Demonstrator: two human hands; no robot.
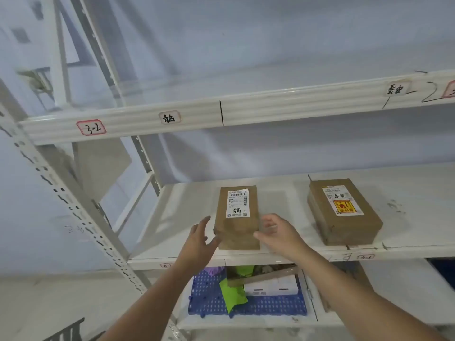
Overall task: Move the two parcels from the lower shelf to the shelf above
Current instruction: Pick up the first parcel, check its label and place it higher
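Two brown cardboard parcels lie on the lower white shelf [187, 217]. The left parcel [237, 225] carries a white barcode label and sits near the shelf's front edge. My left hand [200, 238] is at its left front corner, thumb touching it, fingers apart. My right hand [277, 232] is at its right front side, thumb against the box, fingers spread. Neither hand has closed around it. The right parcel [343, 212], with a yellow and red sticker, lies flat further right, untouched. The shelf above [270, 108] shows only its front beam, which bears handwritten tags.
A perforated steel upright [73, 205] runs diagonally at the left. Below the lower shelf, a blue plastic grid [209, 299] holds a green bag, a white box and a cardboard piece. A plain pale wall stands behind the rack.
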